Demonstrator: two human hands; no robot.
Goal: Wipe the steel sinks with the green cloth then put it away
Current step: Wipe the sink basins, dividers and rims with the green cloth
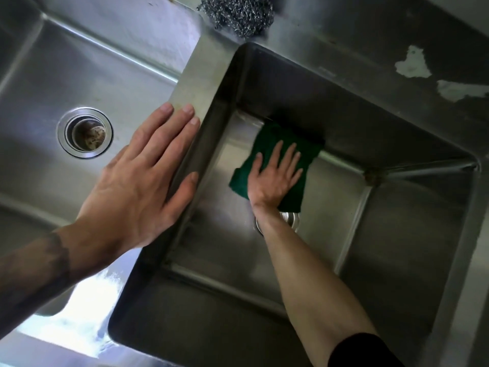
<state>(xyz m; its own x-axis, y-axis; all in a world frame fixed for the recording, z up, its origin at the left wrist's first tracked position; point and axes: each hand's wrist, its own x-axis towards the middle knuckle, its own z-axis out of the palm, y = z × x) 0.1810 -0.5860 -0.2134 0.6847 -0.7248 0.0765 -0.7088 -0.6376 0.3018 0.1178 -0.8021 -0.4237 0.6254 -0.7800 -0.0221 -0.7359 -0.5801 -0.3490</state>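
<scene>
Two steel sinks lie side by side, the left sink (79,72) shallow-looking and bright, the right sink (397,221) deep and darker. The green cloth (275,136) lies flat on the floor of the right sink near its far wall. My right hand (272,178) presses on the cloth with straight, spread fingers. My left hand (143,181) rests flat on the steel divider (195,83) between the two sinks, fingers straight and thumb over the right sink's edge.
A steel wool scourer (238,14) sits on the back ledge above the divider. The left sink's drain (85,132) is uncovered; the right sink's drain (289,218) is mostly hidden under my right wrist and the cloth. Pale patches (412,63) mark the back ledge at right.
</scene>
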